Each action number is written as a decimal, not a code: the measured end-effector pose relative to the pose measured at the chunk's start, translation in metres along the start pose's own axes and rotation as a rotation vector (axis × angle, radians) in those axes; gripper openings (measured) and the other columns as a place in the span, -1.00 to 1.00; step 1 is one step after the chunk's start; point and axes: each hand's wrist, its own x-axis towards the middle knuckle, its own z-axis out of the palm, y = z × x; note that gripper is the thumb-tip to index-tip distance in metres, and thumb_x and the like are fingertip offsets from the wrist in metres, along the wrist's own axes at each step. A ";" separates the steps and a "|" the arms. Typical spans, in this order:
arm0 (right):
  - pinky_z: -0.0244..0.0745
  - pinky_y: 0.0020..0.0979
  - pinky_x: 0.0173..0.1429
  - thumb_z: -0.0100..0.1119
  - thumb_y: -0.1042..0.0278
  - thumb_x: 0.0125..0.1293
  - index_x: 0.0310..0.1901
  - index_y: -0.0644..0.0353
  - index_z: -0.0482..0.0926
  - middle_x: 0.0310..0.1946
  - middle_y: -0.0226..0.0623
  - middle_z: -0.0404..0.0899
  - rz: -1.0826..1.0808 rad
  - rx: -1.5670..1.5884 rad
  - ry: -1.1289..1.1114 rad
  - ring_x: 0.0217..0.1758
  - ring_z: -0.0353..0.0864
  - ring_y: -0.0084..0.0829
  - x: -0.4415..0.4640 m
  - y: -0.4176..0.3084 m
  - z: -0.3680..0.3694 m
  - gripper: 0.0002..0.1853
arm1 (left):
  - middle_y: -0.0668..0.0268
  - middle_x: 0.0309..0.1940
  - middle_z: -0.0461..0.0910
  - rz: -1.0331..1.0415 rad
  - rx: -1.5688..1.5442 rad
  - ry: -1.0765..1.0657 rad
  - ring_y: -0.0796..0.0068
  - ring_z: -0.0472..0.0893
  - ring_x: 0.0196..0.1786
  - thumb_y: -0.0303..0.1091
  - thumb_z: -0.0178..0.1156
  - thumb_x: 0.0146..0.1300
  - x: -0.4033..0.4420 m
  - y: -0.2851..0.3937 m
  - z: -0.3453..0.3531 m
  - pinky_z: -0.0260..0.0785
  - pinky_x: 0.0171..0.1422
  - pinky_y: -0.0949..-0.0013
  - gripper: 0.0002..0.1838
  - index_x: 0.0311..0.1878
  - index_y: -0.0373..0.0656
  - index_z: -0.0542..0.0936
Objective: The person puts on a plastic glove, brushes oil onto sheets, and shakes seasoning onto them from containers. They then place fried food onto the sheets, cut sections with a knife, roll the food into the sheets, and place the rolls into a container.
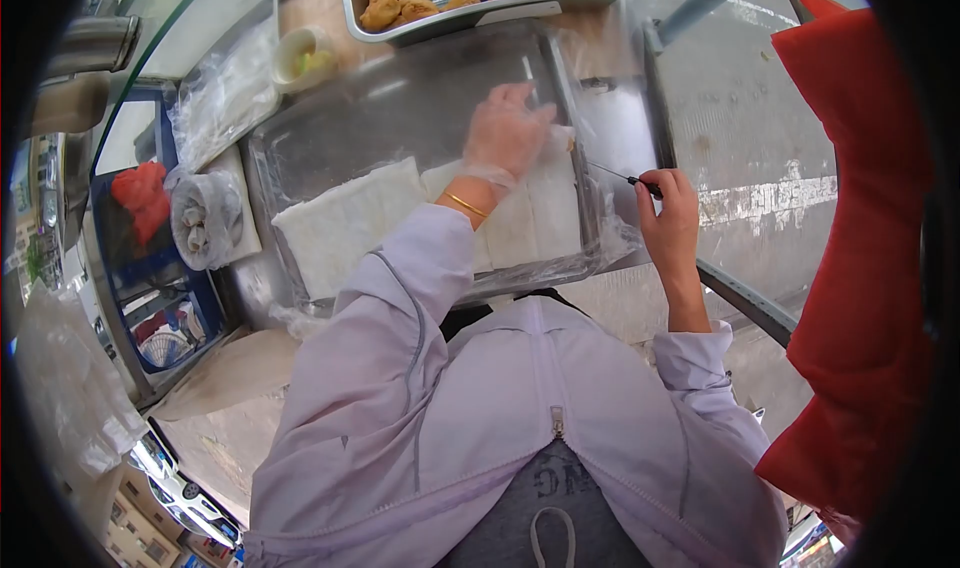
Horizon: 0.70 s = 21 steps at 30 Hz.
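My left hand [503, 136], in a clear plastic glove with a gold bracelet at the wrist, reaches over the far edge of flat white slabs, its fingers apart. The left slab [345, 223] and the right slab [545, 218] lie side by side on a metal tray [400, 98] lined with clear plastic. Beyond the tray's right edge, my bare right hand [672, 218] is closed on the black handle of a thin metal tool [634, 180]. Its slim shaft points left toward the tray; whether it is a blade or a skewer is unclear.
A metal tray [487, 13] of fried brown pieces stands at the back on a rack. Left are a cup [300, 58], plastic-wrapped white material [228, 103] and a plastic bag [205, 218]. Red cloth [850, 188] hangs at right, beyond a metal frame bar [745, 303].
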 end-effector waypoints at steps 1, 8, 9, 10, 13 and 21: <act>0.35 -0.22 -0.04 0.29 0.52 0.17 -0.24 0.18 0.54 -0.26 -0.28 0.55 -0.009 -0.011 -0.001 -0.14 0.53 -0.18 -0.006 0.000 -0.002 -0.85 | 0.01 0.14 0.56 0.142 0.097 0.240 0.03 0.57 0.11 -0.27 0.28 0.17 -0.001 0.000 0.007 0.42 0.22 0.18 -0.63 0.06 -0.05 0.62; 0.35 -0.26 0.01 0.33 0.52 0.11 -0.24 0.15 0.54 -0.27 -0.32 0.52 -0.238 -0.019 -0.267 -0.12 0.53 -0.22 -0.040 0.003 -0.012 -0.81 | 0.01 0.18 0.52 0.216 0.225 0.185 0.04 0.51 0.19 -0.23 0.26 0.14 -0.020 0.018 0.033 0.33 0.34 0.11 -0.49 0.19 -0.11 0.51; 0.35 -0.26 0.01 0.33 0.52 0.11 -0.24 0.15 0.54 -0.27 -0.32 0.52 -0.232 -0.020 -0.271 -0.12 0.53 -0.22 -0.044 0.003 -0.011 -0.81 | 0.00 0.13 0.54 0.133 0.192 0.172 0.04 0.54 0.14 -0.23 0.25 0.15 -0.012 0.009 0.040 0.34 0.30 0.11 -0.46 0.22 -0.14 0.48; 0.35 -0.26 0.01 0.33 0.51 0.11 -0.24 0.15 0.54 -0.27 -0.32 0.52 -0.239 -0.005 -0.299 -0.11 0.53 -0.22 -0.046 0.002 -0.009 -0.81 | 0.00 0.09 0.55 0.051 0.159 0.160 0.04 0.56 0.09 -0.24 0.25 0.17 -0.003 -0.001 0.047 0.36 0.27 0.11 -0.43 0.25 -0.18 0.44; 0.36 -0.26 0.01 0.34 0.51 0.10 -0.24 0.14 0.54 -0.27 -0.32 0.52 -0.252 0.008 -0.326 -0.12 0.53 -0.22 -0.050 -0.001 -0.007 -0.80 | 0.04 0.03 0.56 -0.275 -0.305 0.390 0.05 0.58 0.00 -0.27 0.25 0.17 0.025 -0.021 0.050 0.38 0.21 0.11 -0.46 0.24 -0.14 0.44; 0.35 -0.25 -0.02 0.34 0.52 0.10 -0.25 0.15 0.53 -0.27 -0.31 0.52 -0.246 0.055 -0.373 -0.15 0.52 -0.21 -0.049 0.000 0.001 -0.80 | 0.17 -0.01 0.55 -0.005 -0.440 -0.154 0.09 0.50 0.10 -0.25 0.32 0.12 -0.020 0.018 0.004 0.29 0.30 0.11 -0.57 0.08 -0.07 0.56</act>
